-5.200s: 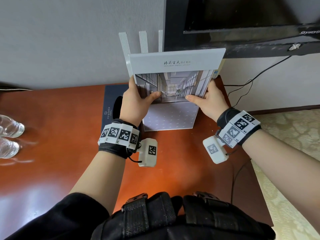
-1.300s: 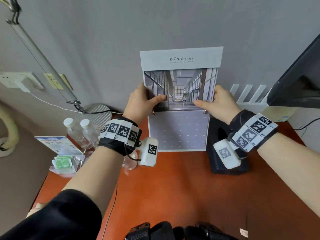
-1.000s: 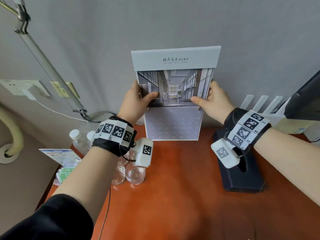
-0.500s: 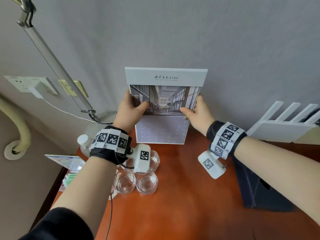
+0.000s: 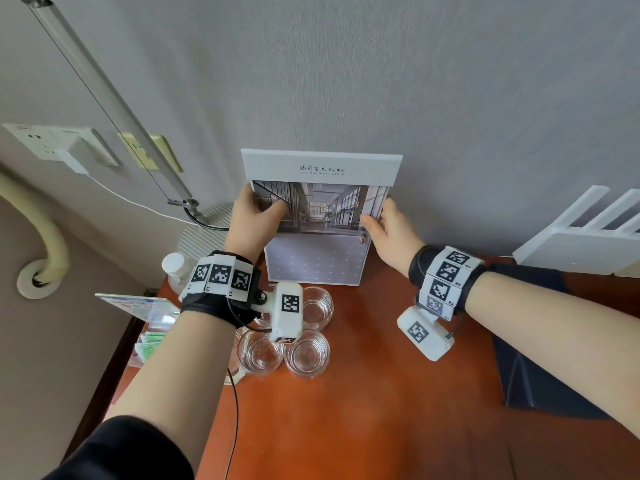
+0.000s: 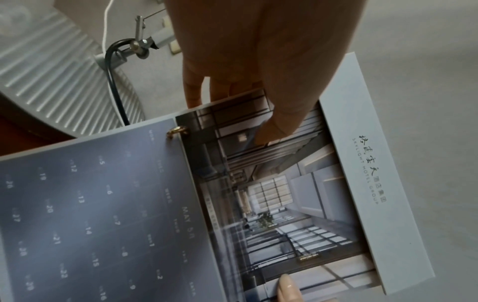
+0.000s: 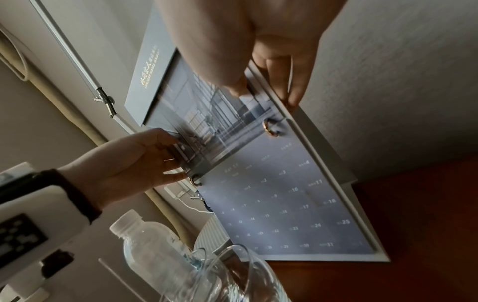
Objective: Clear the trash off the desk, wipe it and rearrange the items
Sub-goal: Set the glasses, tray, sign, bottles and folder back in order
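Observation:
A standing desk calendar (image 5: 320, 220) with a hotel photo and a grey date page stands upright on the red-brown desk (image 5: 363, 410), its back against the grey wall. My left hand (image 5: 254, 216) pinches its left edge, thumb on the photo and fingers behind. My right hand (image 5: 384, 226) pinches the right edge the same way. The left wrist view shows the calendar (image 6: 258, 194) with my left hand (image 6: 245, 81) on the photo page. The right wrist view shows the calendar (image 7: 271, 183), my right hand (image 7: 269, 81) on its edge and my left hand (image 7: 145, 159) opposite.
Three clear glasses (image 5: 306, 355) stand just in front of the calendar, under my left wrist. A water bottle (image 5: 173, 268), a ribbed round lamp base (image 5: 204, 233) and a leaflet stand (image 5: 138, 306) crowd the desk's left corner. At the right sit a dark box (image 5: 540, 382) and a white router (image 5: 585, 244).
Both hands have carried the calendar leftward along the desk, away from the router and dark box, and lowered it so its base rests on the desk behind the glasses.

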Motion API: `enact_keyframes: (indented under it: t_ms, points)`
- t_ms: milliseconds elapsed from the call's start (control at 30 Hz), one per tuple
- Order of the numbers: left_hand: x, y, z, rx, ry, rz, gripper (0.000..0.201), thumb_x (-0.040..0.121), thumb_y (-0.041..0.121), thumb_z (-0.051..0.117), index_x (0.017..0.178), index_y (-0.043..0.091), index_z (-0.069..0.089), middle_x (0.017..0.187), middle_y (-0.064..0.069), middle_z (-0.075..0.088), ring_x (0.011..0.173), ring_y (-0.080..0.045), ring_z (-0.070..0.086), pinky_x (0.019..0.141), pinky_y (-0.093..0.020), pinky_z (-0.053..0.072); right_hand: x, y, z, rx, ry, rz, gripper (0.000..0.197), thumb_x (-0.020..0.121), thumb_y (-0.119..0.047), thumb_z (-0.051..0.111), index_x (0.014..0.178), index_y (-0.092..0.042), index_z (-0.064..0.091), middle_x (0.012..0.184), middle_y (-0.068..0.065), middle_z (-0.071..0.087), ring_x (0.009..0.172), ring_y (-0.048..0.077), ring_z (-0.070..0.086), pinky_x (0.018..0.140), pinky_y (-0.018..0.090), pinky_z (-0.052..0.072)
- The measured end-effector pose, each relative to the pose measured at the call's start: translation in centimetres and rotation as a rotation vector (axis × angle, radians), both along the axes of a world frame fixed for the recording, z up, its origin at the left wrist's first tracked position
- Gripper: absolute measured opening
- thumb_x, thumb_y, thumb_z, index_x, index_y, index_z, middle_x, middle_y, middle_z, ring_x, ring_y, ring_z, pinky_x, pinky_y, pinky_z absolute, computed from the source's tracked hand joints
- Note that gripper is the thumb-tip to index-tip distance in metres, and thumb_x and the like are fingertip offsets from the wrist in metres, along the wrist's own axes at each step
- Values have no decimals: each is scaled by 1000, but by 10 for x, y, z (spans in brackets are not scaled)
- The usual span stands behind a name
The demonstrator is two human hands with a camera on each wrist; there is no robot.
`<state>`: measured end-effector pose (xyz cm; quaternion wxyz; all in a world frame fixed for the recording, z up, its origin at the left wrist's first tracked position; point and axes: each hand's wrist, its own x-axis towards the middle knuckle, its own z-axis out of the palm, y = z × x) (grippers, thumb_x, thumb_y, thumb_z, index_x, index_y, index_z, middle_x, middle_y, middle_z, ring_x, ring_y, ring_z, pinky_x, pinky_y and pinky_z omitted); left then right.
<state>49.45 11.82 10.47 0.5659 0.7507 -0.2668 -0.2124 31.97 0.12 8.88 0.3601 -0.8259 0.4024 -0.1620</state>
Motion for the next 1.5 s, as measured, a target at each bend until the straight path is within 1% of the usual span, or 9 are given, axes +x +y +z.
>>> enact_keyframes:
  t_ms: [133, 333, 633, 900, 1033, 1200, 1300, 1400, 1500]
  points:
    - [5, 4, 1, 16, 35, 31, 20, 80, 3, 56, 100, 5, 55, 75, -3, 56, 57, -8, 51, 46, -12, 42, 4, 6, 0, -10, 34, 22, 30, 100, -24, 45, 117, 0, 45, 116, 13, 62, 103, 27, 60, 80, 28, 45]
    - [8, 11, -1, -8, 68, 91, 18, 82, 4, 54, 99, 10, 50, 71, 3, 51, 63, -11, 48, 58, -21, 43, 7, 20, -1, -14, 63, 36, 23, 100, -26, 43, 109, -5, 45, 78, -10, 49, 62, 4, 44, 49, 16, 30]
    - [3, 19, -3, 0, 85, 96, 33, 74, 16, 54, 106, 12, 45, 87, -3, 55, 84, -20, 55, 87, -44, 50, 2, 30, 4, 42, 75, 45, 27, 100, -26, 45, 115, -4, 47, 115, 9, 61, 87, 13, 52, 73, 22, 37]
    - [2, 19, -2, 59, 52, 107, 21, 83, 11, 52, 101, 13, 42, 82, 2, 50, 84, -20, 52, 85, -41, 49, 2, 31, 7, 49, 122, 26, 19, 100, -29, 45, 100, -10, 42, 78, -9, 46, 63, 3, 42, 55, 22, 32]
    - [-2, 18, -4, 105, 29, 131, 16, 84, 7, 49, 94, 15, 39, 77, 6, 44, 82, -18, 47, 75, -31, 41, 2, 29, 9, 69, 158, 19, 26, 99, -33, 46, 104, -7, 44, 77, -7, 46, 64, 6, 43, 55, 22, 32]
    - [-11, 21, -9, 91, 30, 191, 19, 84, 4, 49, 97, 9, 36, 82, 1, 43, 83, -20, 44, 78, -32, 40, -7, 31, 14, 79, 268, 76, 37, 98, -38, 45, 115, -6, 44, 108, 10, 57, 91, 24, 54, 69, 30, 40]
    - [-23, 25, -8, 56, 19, 215, 20, 84, 1, 49, 95, 9, 34, 96, -5, 43, 87, -18, 42, 87, -33, 39, -15, 36, 19, 107, 406, 121, 65, 97, -38, 47, 147, -5, 21, 148, 16, 37, 130, 29, 42, 98, 30, 37]
    - [-42, 31, -4, 71, 14, 178, 22, 83, 2, 51, 97, 10, 37, 100, -6, 46, 88, -17, 46, 87, -30, 38, -26, 44, 21, 126, 505, 164, 75, 97, -38, 48, 152, -7, 7, 156, 13, 20, 141, 27, 28, 108, 28, 29]
    - [-60, 37, -3, 223, -13, 111, 46, 83, 13, 55, 123, -1, 38, 124, -16, 49, 113, -29, 48, 102, -39, 39, -39, 56, 25, 107, 534, 174, 72, 97, -37, 47, 151, -7, 11, 157, 11, 21, 141, 26, 28, 108, 27, 28]
